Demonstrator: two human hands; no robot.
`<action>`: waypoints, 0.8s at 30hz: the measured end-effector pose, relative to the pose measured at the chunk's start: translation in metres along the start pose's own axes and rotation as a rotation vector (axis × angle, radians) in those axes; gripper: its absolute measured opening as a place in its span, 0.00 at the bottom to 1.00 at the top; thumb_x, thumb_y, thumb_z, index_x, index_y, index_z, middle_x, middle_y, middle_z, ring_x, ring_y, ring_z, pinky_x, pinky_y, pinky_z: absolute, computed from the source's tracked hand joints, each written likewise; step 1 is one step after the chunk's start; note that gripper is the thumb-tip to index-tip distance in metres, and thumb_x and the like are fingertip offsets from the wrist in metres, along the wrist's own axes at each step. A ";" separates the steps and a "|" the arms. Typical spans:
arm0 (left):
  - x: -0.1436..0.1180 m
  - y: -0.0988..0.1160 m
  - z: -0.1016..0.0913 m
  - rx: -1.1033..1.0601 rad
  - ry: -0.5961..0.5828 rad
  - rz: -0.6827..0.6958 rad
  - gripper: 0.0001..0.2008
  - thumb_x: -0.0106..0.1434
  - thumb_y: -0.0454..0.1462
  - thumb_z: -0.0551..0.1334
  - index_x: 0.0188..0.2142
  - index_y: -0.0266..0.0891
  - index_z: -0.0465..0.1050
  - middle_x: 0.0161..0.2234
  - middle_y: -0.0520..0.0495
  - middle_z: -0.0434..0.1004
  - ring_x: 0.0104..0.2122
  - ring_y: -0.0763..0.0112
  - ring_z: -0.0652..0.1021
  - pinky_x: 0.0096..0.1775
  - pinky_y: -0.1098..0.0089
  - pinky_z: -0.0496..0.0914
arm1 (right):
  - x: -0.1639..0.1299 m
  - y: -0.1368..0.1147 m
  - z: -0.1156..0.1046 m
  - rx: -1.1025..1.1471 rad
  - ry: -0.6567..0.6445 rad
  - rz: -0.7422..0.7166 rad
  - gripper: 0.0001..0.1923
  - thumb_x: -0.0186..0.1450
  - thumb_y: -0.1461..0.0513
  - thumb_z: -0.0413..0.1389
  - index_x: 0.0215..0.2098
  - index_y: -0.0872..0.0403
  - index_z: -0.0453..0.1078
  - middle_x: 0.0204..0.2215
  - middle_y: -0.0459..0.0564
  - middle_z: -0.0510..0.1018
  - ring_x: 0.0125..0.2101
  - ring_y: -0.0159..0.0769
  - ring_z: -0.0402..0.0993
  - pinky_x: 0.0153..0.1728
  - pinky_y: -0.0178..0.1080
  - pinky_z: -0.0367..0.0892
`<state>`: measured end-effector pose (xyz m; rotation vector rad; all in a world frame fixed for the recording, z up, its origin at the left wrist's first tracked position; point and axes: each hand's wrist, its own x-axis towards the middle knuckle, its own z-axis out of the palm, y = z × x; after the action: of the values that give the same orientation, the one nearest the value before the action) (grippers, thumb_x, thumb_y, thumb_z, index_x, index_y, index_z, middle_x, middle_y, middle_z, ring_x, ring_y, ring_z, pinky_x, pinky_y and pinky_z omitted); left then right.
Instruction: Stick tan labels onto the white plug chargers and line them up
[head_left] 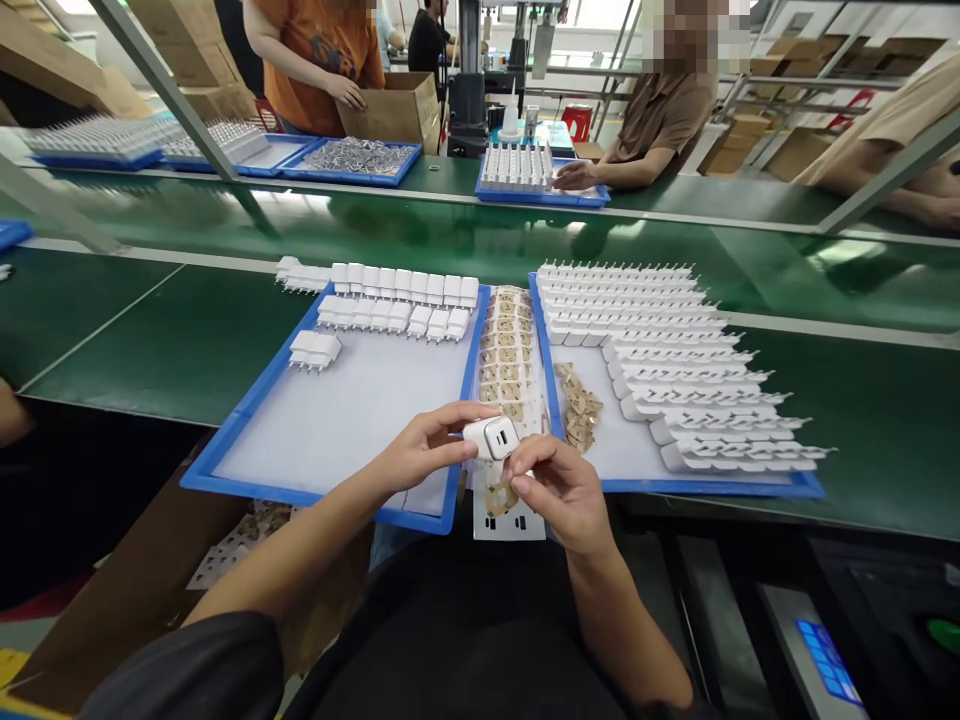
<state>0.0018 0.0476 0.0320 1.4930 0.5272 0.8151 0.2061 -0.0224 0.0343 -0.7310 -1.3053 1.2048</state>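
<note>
Two blue trays point(247, 405) on green bench point(187, 340), busy workshop

Glossy white plastic charger point(491, 438); matt blue plastic tray point(247, 415); tan paper stickers point(510, 345); smooth, shiny green counter point(172, 340); brown cardboard box point(390, 108).

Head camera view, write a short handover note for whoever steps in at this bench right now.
Left hand pinches a small white plastic charger plug. Right hand touches it from below, beside a tan sticker on the white backing sheet.
Left blue tray: a few rows of finished-looking white plugs at its far end.
Right blue tray: many rows of white plugs, plus loose peeled tan backings.
Sticker sheet strip lies between the trays.
</note>
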 end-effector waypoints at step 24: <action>-0.028 -0.007 0.017 0.617 0.211 0.338 0.25 0.64 0.37 0.68 0.60 0.42 0.68 0.54 0.39 0.78 0.53 0.61 0.79 0.54 0.63 0.74 | 0.012 -0.002 0.014 -0.071 0.253 0.101 0.02 0.66 0.62 0.61 0.36 0.48 0.75 0.33 0.44 0.76 0.38 0.31 0.73 0.41 0.35 0.69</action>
<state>-0.0027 0.0160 0.0206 2.1138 0.7379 1.1468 0.1913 -0.0147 0.0430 -0.9775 -1.1154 1.1095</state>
